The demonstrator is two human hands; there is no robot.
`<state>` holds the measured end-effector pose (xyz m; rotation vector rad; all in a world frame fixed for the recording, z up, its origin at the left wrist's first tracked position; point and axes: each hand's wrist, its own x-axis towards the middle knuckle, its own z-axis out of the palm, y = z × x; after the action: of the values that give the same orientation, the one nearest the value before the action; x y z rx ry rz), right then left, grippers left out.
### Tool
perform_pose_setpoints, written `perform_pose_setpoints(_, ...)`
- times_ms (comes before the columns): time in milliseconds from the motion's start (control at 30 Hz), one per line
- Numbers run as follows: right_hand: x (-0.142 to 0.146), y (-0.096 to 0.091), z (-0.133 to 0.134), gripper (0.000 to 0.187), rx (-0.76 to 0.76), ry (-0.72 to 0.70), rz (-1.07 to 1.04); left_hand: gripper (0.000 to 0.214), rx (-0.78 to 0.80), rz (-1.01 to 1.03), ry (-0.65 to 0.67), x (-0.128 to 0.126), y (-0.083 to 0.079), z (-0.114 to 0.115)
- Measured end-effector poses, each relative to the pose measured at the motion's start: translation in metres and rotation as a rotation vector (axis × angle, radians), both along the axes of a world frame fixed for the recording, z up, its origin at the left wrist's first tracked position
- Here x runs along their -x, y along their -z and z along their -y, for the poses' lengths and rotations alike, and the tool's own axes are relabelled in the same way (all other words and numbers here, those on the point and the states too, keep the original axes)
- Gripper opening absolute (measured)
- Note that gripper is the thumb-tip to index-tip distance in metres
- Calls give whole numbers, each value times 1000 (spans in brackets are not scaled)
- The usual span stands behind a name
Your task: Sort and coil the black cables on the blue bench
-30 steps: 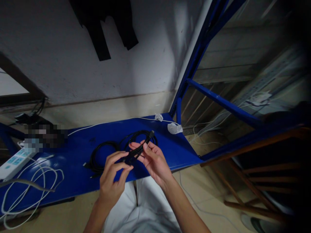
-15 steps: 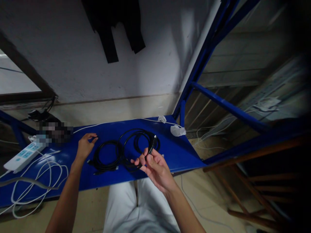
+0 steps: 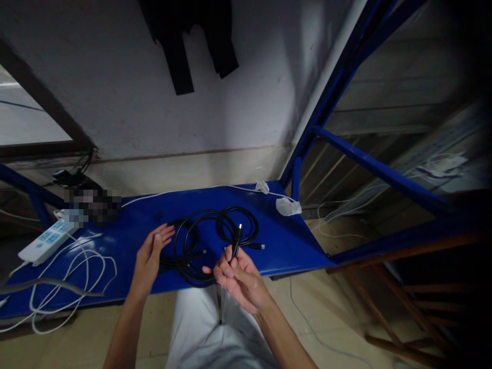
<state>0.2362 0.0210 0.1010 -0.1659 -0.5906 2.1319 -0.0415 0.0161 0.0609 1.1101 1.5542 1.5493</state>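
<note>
My right hand [image 3: 240, 277] pinches a black cable near its end, and the cable's plug [image 3: 237, 237] with a bright metal tip points up above my fingers. From that hand, loops of the black cable [image 3: 184, 251] hang to the left, over the front of the blue table. My left hand [image 3: 154, 250] is open, fingers stretched toward these loops; whether it touches them I cannot tell. Another coiled black cable [image 3: 257, 225] lies on the table behind my right hand, and a plug [image 3: 257, 246] shows just right of my fingers.
On the left of the blue table [image 3: 284, 251] lie a white power strip [image 3: 48, 241] and tangled white cables [image 3: 86, 277]. Crumpled white plastic [image 3: 288, 206] sits at the back right. A blue metal frame [image 3: 376, 164] rises on the right, near a wooden chair [image 3: 380, 302].
My left hand has moved right, toward the black loops, and its fingers have straightened. The cable loops have shifted with my right hand, which keeps its pinch. The view has shifted slightly.
</note>
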Motion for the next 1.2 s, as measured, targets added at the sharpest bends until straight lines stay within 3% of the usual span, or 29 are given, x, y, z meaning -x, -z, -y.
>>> perform_pose_setpoints(133,9,5,3,25,65,10,-42,75,54,460,-207,-52,25,39)
perform_pose_setpoints(200,13,8,5,26,85,-3,-55,74,55,634,-251,-70,33,54)
perform_pose_setpoints(267,17,12,7,27,99,-18,-60,72,57,760,-240,-79,32,66)
perform_pose_setpoints(367,25,22,9,30,52,-52,29,69,10,806,-264,-75,19,74)
perform_pose_setpoints(467,39,36,12,37,-133,-76,245,65,-58,703,-366,-57,6,68)
perform_pose_setpoints(567,57,55,15,49,-342,-5,490,67,-79,590,-375,-34,7,54)
perform_pose_setpoints(633,70,68,14,55,-408,82,580,73,-47,475,-330,-17,15,42)
perform_pose_setpoints(733,87,81,5,65,-409,202,685,76,12,144,-301,9,33,24)
perform_pose_setpoints(867,98,86,-15,71,-477,314,888,70,97,-231,-288,36,55,1)
perform_pose_setpoints(1067,85,84,-18,75,-602,307,1041,62,108,-627,-292,52,71,-13)
perform_pose_setpoints(1200,51,75,-18,69,-736,360,1167,65,134,-791,-285,53,73,-8)
